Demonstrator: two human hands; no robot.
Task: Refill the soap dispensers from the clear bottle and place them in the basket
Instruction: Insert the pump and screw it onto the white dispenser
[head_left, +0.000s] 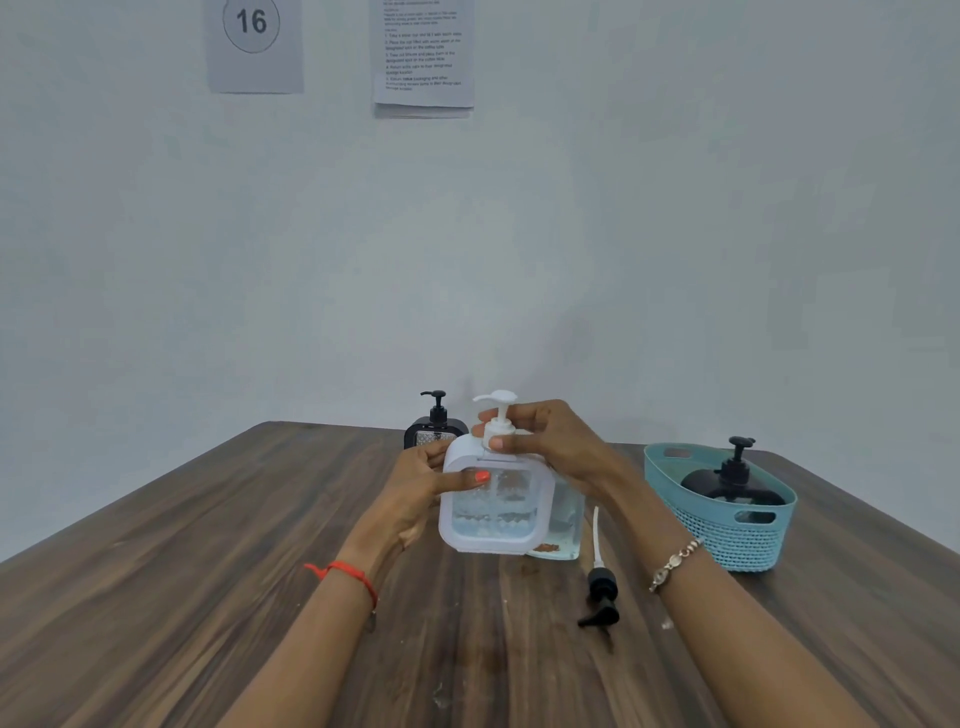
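Holding the white soap dispenser (493, 499) at the centre of the frame, the person is gripping it with both hands. The left hand (423, 486) is wrapping round the dispenser's left side, the thumb with its orange-painted nail lying across the front and the fingers curling behind. The right hand (545, 441) is closing round the collar of the white pump (497, 415) on top, thumb in front and fingers behind, while the nozzle is pointing toward the left of the frame. Clear liquid with bubbles is sitting in the lower part of the dispenser's window. I cannot tell whether its base is touching the table (208, 571).

The clear bottle (566, 519) is standing just behind and to the right of the dispenser, partly hidden by it and by the right wrist. A loose black pump (601, 592) is lying on the wood right of centre, lower in the frame, its white tube pointing up toward the bottle. At the right of the frame the teal basket (727, 540) is sitting on the table, with a round black dispenser (732, 483) standing inside it. A square black dispenser (428, 431) is standing near the far edge of the table, just above the left hand.

A red thread (348, 571) is circling the left wrist and a beaded bracelet (675, 564) is hanging on the right. In the upper left of the frame a numbered sheet (254, 41) is hanging on the wall, with printed pages (423, 52) hanging just to its right
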